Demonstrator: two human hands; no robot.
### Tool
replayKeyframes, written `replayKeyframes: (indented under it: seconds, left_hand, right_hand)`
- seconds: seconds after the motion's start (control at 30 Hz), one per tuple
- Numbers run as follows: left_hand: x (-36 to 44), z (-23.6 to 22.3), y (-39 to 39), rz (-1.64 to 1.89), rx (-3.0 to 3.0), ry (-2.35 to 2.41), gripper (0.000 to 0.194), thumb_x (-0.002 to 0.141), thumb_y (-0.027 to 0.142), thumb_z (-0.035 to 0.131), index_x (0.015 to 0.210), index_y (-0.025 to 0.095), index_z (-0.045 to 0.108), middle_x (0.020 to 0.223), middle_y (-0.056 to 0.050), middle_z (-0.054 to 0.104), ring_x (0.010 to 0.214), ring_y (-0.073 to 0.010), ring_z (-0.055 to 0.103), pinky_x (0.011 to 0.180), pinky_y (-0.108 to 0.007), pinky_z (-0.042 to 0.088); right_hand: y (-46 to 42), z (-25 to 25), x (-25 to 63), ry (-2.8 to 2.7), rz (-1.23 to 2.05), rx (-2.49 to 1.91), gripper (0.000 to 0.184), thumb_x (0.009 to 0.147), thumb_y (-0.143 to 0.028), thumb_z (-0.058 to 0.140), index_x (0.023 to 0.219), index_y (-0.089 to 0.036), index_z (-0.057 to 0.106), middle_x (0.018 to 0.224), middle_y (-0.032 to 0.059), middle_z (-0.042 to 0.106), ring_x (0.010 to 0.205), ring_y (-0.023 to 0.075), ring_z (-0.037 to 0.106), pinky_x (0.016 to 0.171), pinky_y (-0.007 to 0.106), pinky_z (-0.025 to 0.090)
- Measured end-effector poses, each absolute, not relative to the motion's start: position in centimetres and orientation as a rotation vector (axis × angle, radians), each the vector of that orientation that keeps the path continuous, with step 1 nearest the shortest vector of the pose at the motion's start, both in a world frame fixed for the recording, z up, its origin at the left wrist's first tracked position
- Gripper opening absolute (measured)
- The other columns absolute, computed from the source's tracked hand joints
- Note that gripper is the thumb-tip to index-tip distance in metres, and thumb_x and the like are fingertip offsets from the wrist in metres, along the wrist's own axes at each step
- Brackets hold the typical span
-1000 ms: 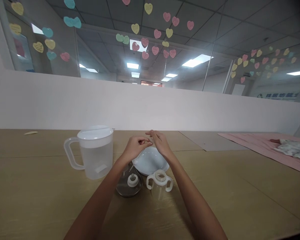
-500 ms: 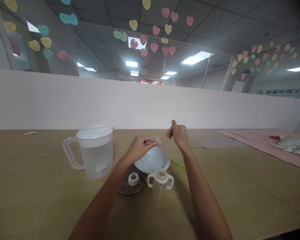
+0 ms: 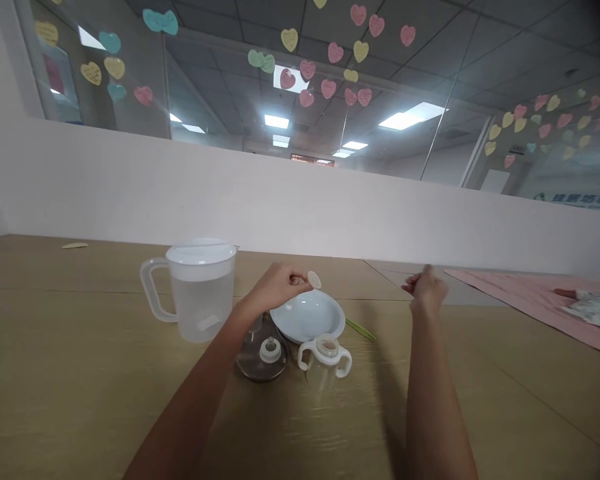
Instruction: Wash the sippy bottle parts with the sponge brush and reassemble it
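Note:
My left hand [image 3: 279, 287] pinches a small round whitish disc [image 3: 314, 280] between thumb and fingertips, over the far rim of a white bowl [image 3: 307, 320]. My right hand [image 3: 427, 290] is raised well to the right, its fingers curled closed; whatever they hold, if anything, is hidden. In front of the bowl stands a clear baby bottle [image 3: 324, 367] with a white two-handled collar and an uncovered mouth. Left of it, a bottle nipple in a white ring [image 3: 270, 349] sits on a dark metal tray [image 3: 263, 372]. My left forearm covers part of this tray.
A lidded clear pitcher [image 3: 204, 293] holding water stands on the left. Green tongs [image 3: 361, 329] lie right of the bowl. A pink cloth [image 3: 510, 293] with a patterned bundle [image 3: 597, 312] is at the far right. A white wall [image 3: 130, 193] bounds the table behind.
My right hand has moved away to the right, apart from the left. The disc in my left hand now shows its round face. The view has turned slightly.

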State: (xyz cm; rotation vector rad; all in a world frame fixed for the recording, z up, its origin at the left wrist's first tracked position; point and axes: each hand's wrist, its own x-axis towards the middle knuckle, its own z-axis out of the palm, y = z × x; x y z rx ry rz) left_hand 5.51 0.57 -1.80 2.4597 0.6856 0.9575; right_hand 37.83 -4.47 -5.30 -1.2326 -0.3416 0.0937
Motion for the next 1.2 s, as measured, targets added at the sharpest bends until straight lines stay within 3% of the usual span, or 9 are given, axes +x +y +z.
replayKeyframes:
  seconds: [0.2, 0.43, 0.57, 0.67, 0.8, 1.0, 1.2]
  left_hand:
    - [6.6, -3.3, 1.6, 0.909, 2.653, 0.824, 0.02, 0.069, 0.031, 0.055, 0.062, 0.016, 0.066, 0.051, 0.003, 0.045, 0.049, -0.0087, 0.036, 0.049, -0.023, 0.021]
    - [6.8, -4.4, 2.6, 0.856, 2.716, 0.897, 0.025, 0.071, 0.035, 0.053, 0.057, 0.016, 0.062, 0.052, 0.0, 0.051, 0.049, -0.0098, 0.04, 0.05, -0.023, 0.021]
    - [7.0, -4.1, 2.3, 0.903, 2.614, 0.758, 0.03, 0.074, 0.039, 0.05, 0.061, 0.014, 0.061, 0.054, 0.001, 0.052, 0.052, -0.0099, 0.043, 0.051, -0.021, 0.026]
    - [7.0, -3.7, 1.9, 0.885, 2.419, 0.608, 0.033, 0.078, 0.041, 0.044, 0.077, 0.014, 0.062, 0.063, 0.0, 0.057, 0.054, -0.0105, 0.048, 0.05, -0.021, 0.034]
    - [7.2, -3.5, 1.7, 0.909, 2.276, 0.516, 0.031, 0.081, 0.037, 0.041, 0.091, 0.013, 0.058, 0.08, -0.005, 0.061, 0.065, -0.0127, 0.054, 0.056, -0.023, 0.043]
    - [7.5, -3.9, 1.5, 0.862, 2.315, 0.459, 0.028, 0.084, 0.032, 0.036, 0.09, 0.014, 0.057, 0.087, -0.007, 0.062, 0.079, -0.0156, 0.057, 0.066, -0.025, 0.044]
    - [6.9, -3.8, 0.5, 0.549, 2.804, 1.029, 0.019, 0.075, 0.019, 0.045, 0.078, 0.013, 0.063, 0.081, -0.012, 0.064, 0.074, -0.0207, 0.057, 0.065, -0.028, 0.039]
  right_hand:
    - [-0.1, -8.1, 33.2, -1.017, 0.509, -1.649, 0.037, 0.077, -0.042, 0.049, 0.052, -0.014, 0.052, 0.048, 0.0034, 0.057, 0.032, 0.0068, 0.045, 0.036, 0.02, 0.043]
    - [1.1, -8.1, 30.0, -1.226, 0.479, -1.703, 0.018, 0.065, -0.027, 0.064, 0.055, -0.012, 0.058, 0.046, 0.0019, 0.057, 0.032, 0.0083, 0.047, 0.034, 0.019, 0.037]
    - [-0.6, -5.1, 27.6, -1.432, 0.58, -1.579, 0.016, 0.061, -0.025, 0.067, 0.073, -0.015, 0.066, 0.071, 0.0026, 0.066, 0.054, 0.0107, 0.058, 0.042, 0.018, 0.044]
    - [-1.9, -3.3, 25.3, -1.809, 0.934, -1.236, 0.024, 0.066, -0.029, 0.064, 0.086, -0.016, 0.066, 0.081, 0.0041, 0.066, 0.074, 0.0144, 0.06, 0.051, 0.02, 0.05]
    - [-2.5, -2.5, 23.9, -1.758, 0.911, -1.077, 0.03, 0.067, -0.029, 0.063, 0.094, -0.016, 0.063, 0.082, 0.0043, 0.065, 0.078, 0.0144, 0.059, 0.055, 0.02, 0.05]
    - [-2.4, -3.1, 24.8, -1.726, 0.964, -1.074, 0.032, 0.071, -0.029, 0.058, 0.1, -0.016, 0.06, 0.082, 0.005, 0.064, 0.074, 0.013, 0.058, 0.05, 0.018, 0.046]
    - [-1.6, -4.4, 26.9, -1.798, 0.938, -1.326, 0.025, 0.069, -0.024, 0.056, 0.092, -0.015, 0.064, 0.069, 0.0021, 0.062, 0.068, 0.0116, 0.056, 0.048, 0.016, 0.044]
